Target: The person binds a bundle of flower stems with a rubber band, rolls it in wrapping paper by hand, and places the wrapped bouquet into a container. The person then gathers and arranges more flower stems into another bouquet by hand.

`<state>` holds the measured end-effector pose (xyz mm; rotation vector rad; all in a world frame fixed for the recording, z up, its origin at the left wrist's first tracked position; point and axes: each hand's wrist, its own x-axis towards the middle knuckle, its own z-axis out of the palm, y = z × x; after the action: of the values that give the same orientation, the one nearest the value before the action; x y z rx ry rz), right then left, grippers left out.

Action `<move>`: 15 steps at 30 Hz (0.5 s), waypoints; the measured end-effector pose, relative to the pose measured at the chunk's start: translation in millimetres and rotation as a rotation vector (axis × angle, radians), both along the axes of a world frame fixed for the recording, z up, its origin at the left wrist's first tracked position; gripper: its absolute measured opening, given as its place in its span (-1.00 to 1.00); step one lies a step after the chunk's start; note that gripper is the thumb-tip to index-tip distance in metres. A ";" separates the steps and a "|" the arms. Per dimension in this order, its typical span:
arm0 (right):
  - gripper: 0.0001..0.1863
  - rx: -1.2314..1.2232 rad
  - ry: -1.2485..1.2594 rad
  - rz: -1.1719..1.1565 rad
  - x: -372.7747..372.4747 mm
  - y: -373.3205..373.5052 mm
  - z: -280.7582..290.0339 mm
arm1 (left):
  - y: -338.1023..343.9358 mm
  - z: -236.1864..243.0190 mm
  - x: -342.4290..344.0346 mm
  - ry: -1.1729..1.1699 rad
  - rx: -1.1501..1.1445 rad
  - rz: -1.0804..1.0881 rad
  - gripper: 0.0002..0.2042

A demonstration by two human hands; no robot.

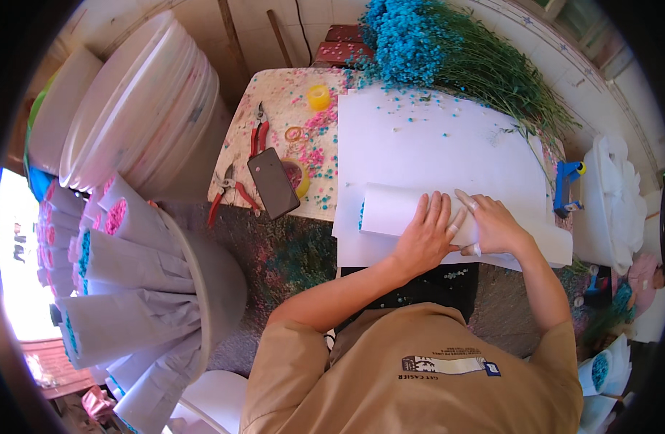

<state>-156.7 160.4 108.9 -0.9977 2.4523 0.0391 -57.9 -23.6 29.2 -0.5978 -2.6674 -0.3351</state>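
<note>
A roll of white paper [387, 211] lies across the near part of the white paper sheets [426, 137] on the table. Blue blossoms show at its left end; the rest of the bundle is hidden inside. My left hand [432, 231] lies flat over the middle of the roll, fingers stretched out and pointing away from me. Just to its right, my right hand [493, 226] spans the roll, its fingers across the top and its thumb on the near side. White tape is wound around some fingers. Farther back lies a big bunch of blue flowers [408, 43] with long green stems [491, 65].
Left on the table are red-handled pruning shears [258, 136], a second pair [228, 189], a dark phone [273, 184] and yellow tape [318, 97]. A blue tape dispenser [567, 189] stands at the right edge. A tub [227, 289] of wrapped bouquets and stacked white tubs [141, 108] are left.
</note>
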 end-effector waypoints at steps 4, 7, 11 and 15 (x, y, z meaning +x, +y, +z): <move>0.36 -0.065 0.043 0.005 6.3 0.9 -1.6 | -3.7 3.1 8.4 -0.030 -0.015 0.000 -0.18; 0.37 -0.063 0.042 0.011 7.0 -2.6 1.3 | -4.9 1.2 9.3 -0.026 0.031 0.008 -0.19; 0.38 -0.055 0.026 -0.009 6.8 -3.7 3.5 | -4.6 4.0 7.7 -0.024 0.043 0.017 -0.20; 0.37 -0.060 -0.006 -0.010 5.6 -4.8 9.0 | -5.1 9.0 7.9 -0.042 0.063 0.013 -0.21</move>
<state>-151.1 155.6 117.9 -1.0093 2.4658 -0.0416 -49.9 -28.7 38.2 -0.5599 -2.6888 -0.4307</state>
